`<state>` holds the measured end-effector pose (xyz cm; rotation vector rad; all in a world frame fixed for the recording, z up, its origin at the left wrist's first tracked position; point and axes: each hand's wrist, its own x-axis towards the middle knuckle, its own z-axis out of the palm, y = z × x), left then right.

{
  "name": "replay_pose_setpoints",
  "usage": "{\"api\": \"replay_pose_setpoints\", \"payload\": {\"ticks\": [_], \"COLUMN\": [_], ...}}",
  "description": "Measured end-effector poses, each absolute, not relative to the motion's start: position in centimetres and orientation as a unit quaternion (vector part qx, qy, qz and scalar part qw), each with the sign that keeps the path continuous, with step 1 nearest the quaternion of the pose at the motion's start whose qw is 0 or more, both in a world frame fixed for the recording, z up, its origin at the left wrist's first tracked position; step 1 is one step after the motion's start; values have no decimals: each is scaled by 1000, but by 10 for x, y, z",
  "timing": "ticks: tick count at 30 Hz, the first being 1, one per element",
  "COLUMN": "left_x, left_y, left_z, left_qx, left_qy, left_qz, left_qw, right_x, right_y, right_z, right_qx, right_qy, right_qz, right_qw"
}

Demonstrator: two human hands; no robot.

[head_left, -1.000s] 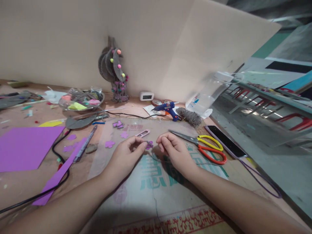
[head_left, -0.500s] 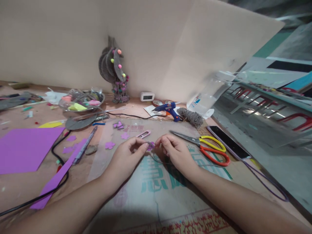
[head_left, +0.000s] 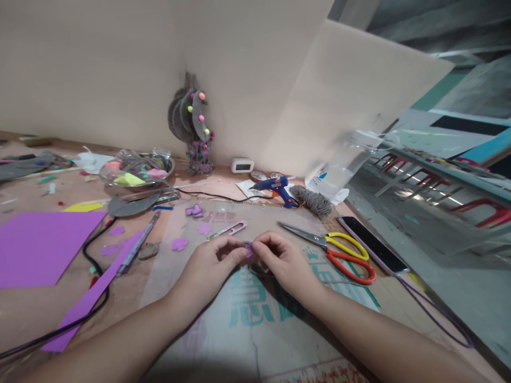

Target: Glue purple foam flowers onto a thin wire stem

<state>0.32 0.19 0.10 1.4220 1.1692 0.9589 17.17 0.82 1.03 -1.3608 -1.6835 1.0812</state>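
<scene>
Between my two hands is a small purple flower cutout (head_left: pixel 248 248), largely covered by fingertips. My left hand (head_left: pixel 219 260) pinches it from the left. My right hand (head_left: pixel 281 260) is closed at its right edge, thumb against forefinger; a thin grey cord (head_left: pixel 259 270) loops beneath these fingers. Just beyond my left hand lies a pink-handled craft knife (head_left: pixel 235 228). Loose purple flower cutouts (head_left: pixel 180 244) rest left of it, with a small stack of them (head_left: pixel 195 211) farther back. Scissors (head_left: pixel 347 255) with yellow and red handles lie right of my right hand.
A blue glue gun (head_left: pixel 277 187) and a grey yarn bundle (head_left: pixel 313 200) sit at the back, near a clear bottle (head_left: pixel 339 162). A phone (head_left: pixel 375 244) lies by the right edge. Purple sheet (head_left: pixel 48 247), black cable (head_left: pixel 85 250), pen (head_left: pixel 139 242) and metal bowl (head_left: pixel 138 178) occupy the left.
My right hand has moved left, its fingertips now meeting the flower cutout and my left fingertips. The camera view has tipped slightly upward.
</scene>
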Motion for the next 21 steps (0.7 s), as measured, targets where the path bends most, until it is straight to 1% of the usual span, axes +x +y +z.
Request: {"api": "replay_pose_setpoints", "payload": {"ticks": [6,9,14,18,21], "left_x": [3,3,2,3,3], "left_y": [0,1,1,0,0], "left_z": [3,2,2,1,1], "left_qx": [610,614,617,619,617], "left_qy": [490,490,494,493,494], "left_qz": [389,388,380,379,377], "left_qw": [486,481,481,479,483], "right_x": [171,172,176,177,180], "right_y": [7,9,13,15,17], "right_z": [9,7,9,10,10], "right_qx": [-522,-515,-500,-496,-475], "right_qy": [-671,-661,-616,-604,-604], "right_qz": [408,429,474,481,478], "right_qw": [333,336,382,397,424]}}
